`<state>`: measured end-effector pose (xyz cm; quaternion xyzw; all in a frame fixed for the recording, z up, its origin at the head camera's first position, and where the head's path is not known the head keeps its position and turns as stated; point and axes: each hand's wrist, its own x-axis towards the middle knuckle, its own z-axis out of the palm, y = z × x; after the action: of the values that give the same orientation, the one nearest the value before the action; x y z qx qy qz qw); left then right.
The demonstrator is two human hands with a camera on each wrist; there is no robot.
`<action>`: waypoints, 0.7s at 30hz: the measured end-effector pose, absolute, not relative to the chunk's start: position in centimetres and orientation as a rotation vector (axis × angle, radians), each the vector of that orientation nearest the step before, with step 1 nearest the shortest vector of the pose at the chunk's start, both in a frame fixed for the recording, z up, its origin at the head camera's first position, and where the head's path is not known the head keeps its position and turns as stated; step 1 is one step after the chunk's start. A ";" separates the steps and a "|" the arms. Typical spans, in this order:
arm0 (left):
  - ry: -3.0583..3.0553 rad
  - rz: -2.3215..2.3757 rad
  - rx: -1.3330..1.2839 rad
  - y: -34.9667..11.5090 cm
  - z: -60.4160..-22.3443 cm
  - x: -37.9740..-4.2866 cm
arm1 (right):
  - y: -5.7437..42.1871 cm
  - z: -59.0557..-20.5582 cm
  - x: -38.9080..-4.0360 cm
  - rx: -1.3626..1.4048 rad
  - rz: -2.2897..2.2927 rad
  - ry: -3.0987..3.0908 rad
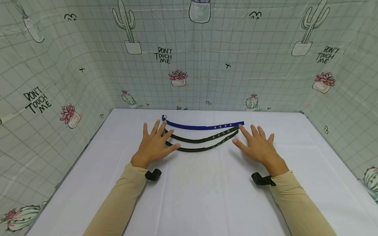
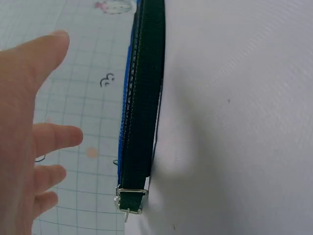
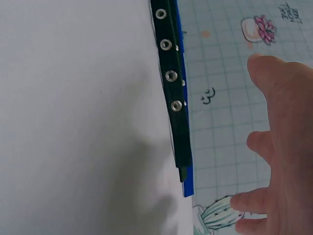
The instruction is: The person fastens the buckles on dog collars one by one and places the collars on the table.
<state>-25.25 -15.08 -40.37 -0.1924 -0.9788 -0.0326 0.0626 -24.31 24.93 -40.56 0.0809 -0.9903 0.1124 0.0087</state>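
Three buckle collars lie in shallow curves, one in front of another, on the white table. The blue collar [image 1: 195, 127] is farthest back, with a dark green collar [image 1: 195, 141] in the middle and another dark green collar [image 1: 193, 150] nearest. My left hand [image 1: 152, 144], fingers spread, hovers by their left ends and hides part of them. In the left wrist view a metal buckle [image 2: 131, 192] shows at a green collar's end. Over by the right ends, my right hand [image 1: 260, 146] is spread too and holds nothing. Metal eyelets [image 3: 171, 76] line that end in the right wrist view.
A white cloth covers the table [image 1: 200, 196]. Behind it and along both sides hangs a grid-patterned curtain [image 1: 206, 82] printed with cacti and lettering. Each wrist wears a black camera mount, the left one [image 1: 153, 175] and the right one [image 1: 261, 179].
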 end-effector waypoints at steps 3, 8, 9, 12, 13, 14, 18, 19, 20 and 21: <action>-2.913 -0.086 -0.580 -14.9 -40.5 -25.4 | 24.5 -40.7 -24.4 0.273 0.345 -3.087; -2.853 -0.111 -0.579 -14.5 -40.9 -25.4 | 24.0 -41.0 -24.3 0.264 0.362 -3.064; -2.855 -0.120 -0.580 -14.4 -40.9 -25.4 | 23.9 -41.0 -24.3 0.259 0.370 -3.061; -2.878 -0.153 -0.583 -14.0 -40.9 -25.2 | 23.6 -41.3 -24.3 0.232 0.399 -3.054; -2.887 -0.163 -0.582 -13.9 -40.9 -25.2 | 23.5 -41.4 -24.4 0.223 0.413 -3.051; -2.893 -0.171 -0.578 -13.8 -40.9 -25.1 | 23.4 -41.4 -24.4 0.216 0.430 -3.048; -2.887 -0.200 -0.543 -13.6 -40.9 -25.0 | 22.9 -41.4 -24.8 0.203 0.541 -3.027; -2.884 -0.206 -0.533 -13.6 -40.9 -25.0 | 22.8 -41.4 -25.0 0.205 0.564 -3.024; -2.878 -0.211 -0.526 -13.7 -40.9 -25.0 | 22.6 -41.4 -25.1 0.208 0.588 -3.022; -2.876 -0.218 -0.519 -13.7 -40.9 -25.1 | 22.5 -41.3 -25.3 0.209 0.608 -3.019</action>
<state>-25.05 -13.66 -40.89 -0.1761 -0.9759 -0.0739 0.1052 -25.28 22.51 -41.31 0.0677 -0.9777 0.1969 0.0272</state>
